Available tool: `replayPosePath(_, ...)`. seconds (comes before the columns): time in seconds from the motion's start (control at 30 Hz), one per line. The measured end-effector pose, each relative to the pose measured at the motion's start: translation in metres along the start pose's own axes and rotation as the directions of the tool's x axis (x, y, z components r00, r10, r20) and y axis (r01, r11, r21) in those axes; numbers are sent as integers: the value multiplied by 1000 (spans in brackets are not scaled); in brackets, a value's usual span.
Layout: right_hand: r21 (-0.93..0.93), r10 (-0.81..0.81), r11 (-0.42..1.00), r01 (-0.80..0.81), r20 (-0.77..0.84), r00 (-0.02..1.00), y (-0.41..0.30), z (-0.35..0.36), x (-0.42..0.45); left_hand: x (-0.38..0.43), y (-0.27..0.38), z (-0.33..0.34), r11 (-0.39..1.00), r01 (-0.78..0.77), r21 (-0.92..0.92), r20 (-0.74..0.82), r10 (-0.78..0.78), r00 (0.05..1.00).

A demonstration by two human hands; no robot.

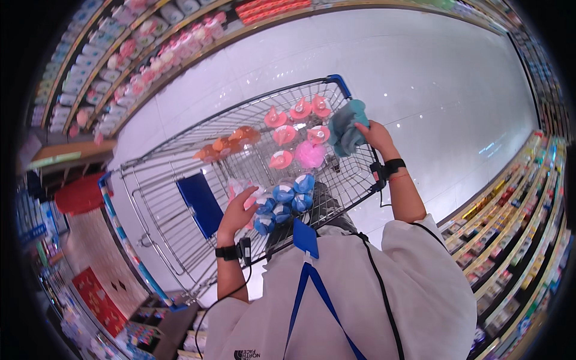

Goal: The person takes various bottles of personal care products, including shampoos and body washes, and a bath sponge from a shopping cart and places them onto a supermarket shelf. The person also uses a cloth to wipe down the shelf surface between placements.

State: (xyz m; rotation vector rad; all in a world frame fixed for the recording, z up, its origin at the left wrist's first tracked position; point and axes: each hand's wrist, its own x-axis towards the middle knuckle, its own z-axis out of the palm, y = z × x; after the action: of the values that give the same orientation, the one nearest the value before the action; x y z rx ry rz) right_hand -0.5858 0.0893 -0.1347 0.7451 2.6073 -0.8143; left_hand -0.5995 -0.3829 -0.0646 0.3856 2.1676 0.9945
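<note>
A wire shopping cart (157, 202) with a blue rim stands in front of me. At its far right end my right hand (375, 137) is closed on a soft teal-grey fabric item (348, 128). My left hand (238, 209) reaches over the near side, fingers spread, beside a pink and white package (238, 189) and several blue-capped bottles (283, 193); whether it touches them I cannot tell. Several pink-capped bottles (283, 135) stand in the cart around a pink mesh bath puff (310, 154). Orange-topped bottles (227, 144) form a row at the far side.
Shelves of bottles and pink items (157, 67) line the upper left. Shelving with small packages (504, 229) runs along the right. A blue panel (200, 204) is fixed inside the cart, whose handle (130, 247) is at the left. Black cables hang from both wrists.
</note>
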Motion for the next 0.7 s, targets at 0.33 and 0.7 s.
replayPosePath(0.33, 644, 318, 703, 301, -663, 678, -7, -56, -285, 13, 123, 38, 808, -569, -151, 116, 586, 802)
replayPosePath(0.7, 612, 449, 422, 669, -782, 432, 12, 24, -643, -140, 290, 344, 428, -725, -539, 776, 588, -230)
